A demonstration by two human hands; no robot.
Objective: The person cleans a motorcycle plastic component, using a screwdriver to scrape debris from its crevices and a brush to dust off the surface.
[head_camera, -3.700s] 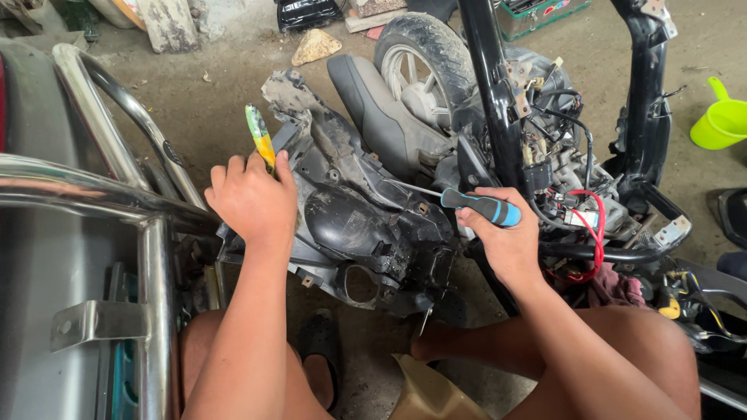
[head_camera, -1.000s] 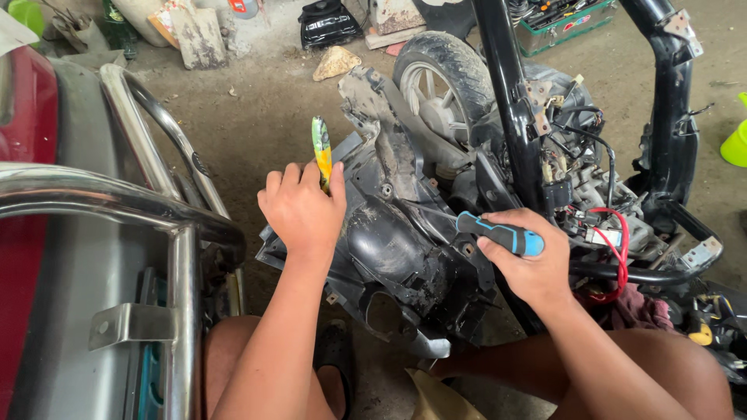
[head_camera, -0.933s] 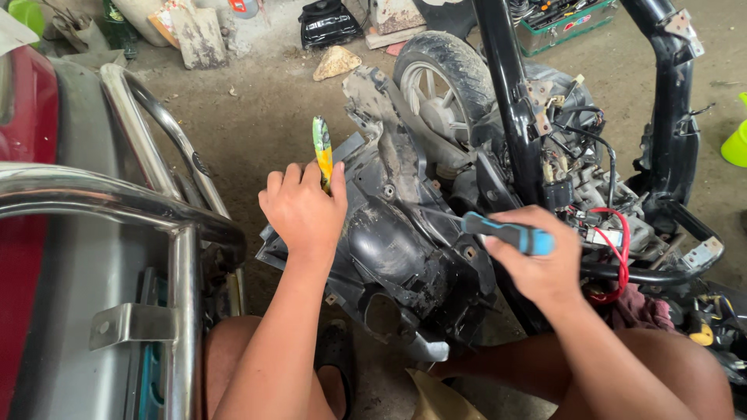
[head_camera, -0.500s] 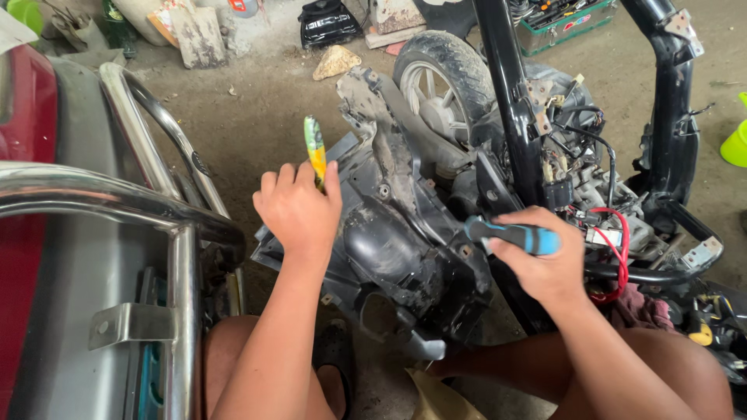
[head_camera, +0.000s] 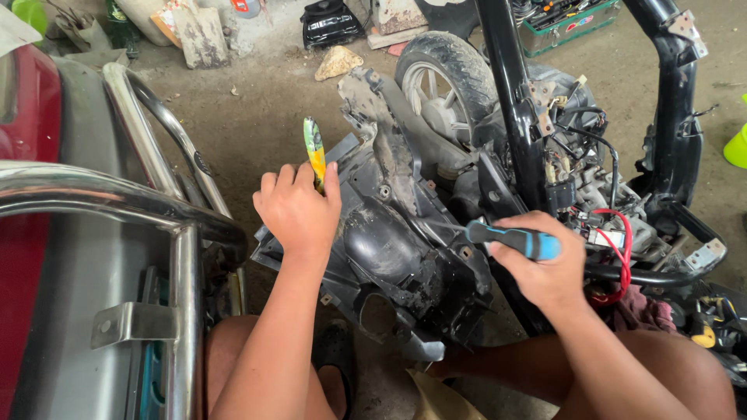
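Note:
My left hand (head_camera: 297, 212) grips a tool with a yellow and green handle (head_camera: 313, 152) that sticks up past my fingers. The hand rests on a dirty black plastic scooter panel (head_camera: 389, 249). My right hand (head_camera: 545, 268) is shut on a screwdriver with a blue and black handle (head_camera: 513, 239); its thin shaft points left into the panel. Behind the panel stands the stripped scooter with its black frame tube (head_camera: 510, 101), rear wheel (head_camera: 443, 78) and a red wire (head_camera: 622, 260).
A chrome rack (head_camera: 148, 210) of a red and grey vehicle fills the left side. On the dirt floor at the back lie a stone (head_camera: 338, 62), a black container (head_camera: 331, 22) and a green toolbox (head_camera: 568, 19). A lime funnel (head_camera: 735, 144) sits at the right edge.
My left hand and its tool shifted slightly left. My right hand slid down and right with the screwdriver. The view has barely moved over the last second.

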